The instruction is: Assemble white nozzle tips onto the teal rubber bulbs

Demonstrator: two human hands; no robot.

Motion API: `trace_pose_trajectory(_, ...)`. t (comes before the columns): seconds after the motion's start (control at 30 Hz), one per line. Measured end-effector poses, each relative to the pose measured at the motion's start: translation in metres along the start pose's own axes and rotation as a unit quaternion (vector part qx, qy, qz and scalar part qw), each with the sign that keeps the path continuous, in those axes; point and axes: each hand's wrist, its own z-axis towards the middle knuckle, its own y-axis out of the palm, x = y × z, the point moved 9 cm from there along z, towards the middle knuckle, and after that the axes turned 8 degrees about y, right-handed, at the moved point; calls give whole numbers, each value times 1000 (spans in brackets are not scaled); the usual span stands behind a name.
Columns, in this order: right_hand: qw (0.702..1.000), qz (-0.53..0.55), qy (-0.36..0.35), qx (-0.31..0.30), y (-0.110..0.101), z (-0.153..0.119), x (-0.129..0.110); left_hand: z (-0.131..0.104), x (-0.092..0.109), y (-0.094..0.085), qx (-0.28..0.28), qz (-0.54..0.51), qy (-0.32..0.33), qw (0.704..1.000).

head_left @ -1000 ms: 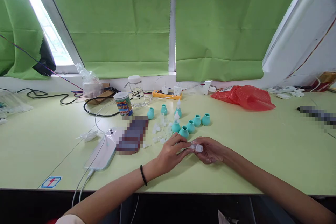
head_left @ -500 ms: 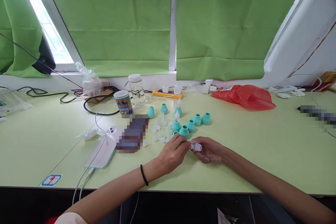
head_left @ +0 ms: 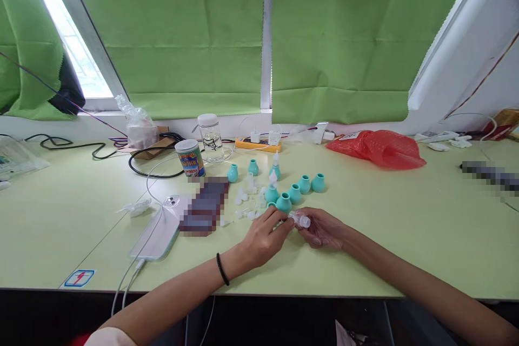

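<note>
Between my two hands is a small clear plastic tube piece (head_left: 300, 220), its whitish round end pointing right. My right hand (head_left: 324, 230) is closed round it from the right, fingers bent. My left hand (head_left: 265, 238), with a black beaded bracelet on the wrist, pinches at its left end; the fingertips partly hide what they grip. Just beyond my hands stand several teal rubber bulbs (head_left: 284, 203) with open necks. Two of them carry clear pointed tips (head_left: 273, 178). Small loose clear plastic parts (head_left: 242, 196) lie left of the bulbs.
Left of my hands lie a blurred dark flat object (head_left: 205, 205) and a phone (head_left: 156, 235) with a white cable. Behind stand a printed can (head_left: 190, 158), a glass bottle (head_left: 211, 140) and an orange power strip (head_left: 258, 145). A red plastic bag (head_left: 377, 150) lies back right.
The clear tube piece shows a little more between my hands and has turned slightly. My right hand has shifted slightly up and left. The bulbs stay where they were.
</note>
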Motion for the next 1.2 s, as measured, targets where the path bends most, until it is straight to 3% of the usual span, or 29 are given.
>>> trace_pose_trajectory(0.3, 996, -73, -55, -2, 1, -2, -6, -1, 2, 14, -90, 15, -7, 996)
trace_pose_trajectory(0.43, 991, -103, -87, -16, 7, -3, -9, 4, -4, 9, -79, -87, -78, 990)
trace_pose_trajectory(0.5, 988, -111, -104, -38, 11, -5, -11, 4, -13, 9, -67, -205, -152, 965)
trace_pose_trajectory(0.6, 984, -112, -125, -57, 13, -8, -14, 2, -20, 19, -76, -399, -246, 880)
trace_pose_trajectory(0.7, 981, -125, -133, -63, 11, -10, -18, 6, -25, 20, -58, -524, -271, 805)
trace_pose_trajectory(0.73, 980, -132, -140, -54, 9, -11, -21, 7, -29, 16, -54, -527, -271, 804)
trace_pose_trajectory(0.8, 974, -164, -157, 1, 0, -14, -28, 9, -44, 5, -65, -446, -265, 853)
trace_pose_trajectory(0.87, 947, -240, -183, 109, -12, -19, -38, 11, -63, -11, -93, -253, -237, 933)
trace_pose_trajectory(0.93, 879, -352, -220, 233, -20, -29, -50, 12, -79, -23, -132, -45, -194, 971)
trace_pose_trajectory(1.0, 795, -455, -251, 313, -18, -36, -57, 7, -94, -18, -202, 71, -162, 963)
trace_pose_trajectory(1.07, 736, -525, -252, 345, -14, -36, -57, -1, -106, -7, -257, 115, -151, 948)
trace_pose_trajectory(1.2, 687, -583, -244, 358, -10, -33, -53, -14, -120, 17, -309, 101, -159, 932)
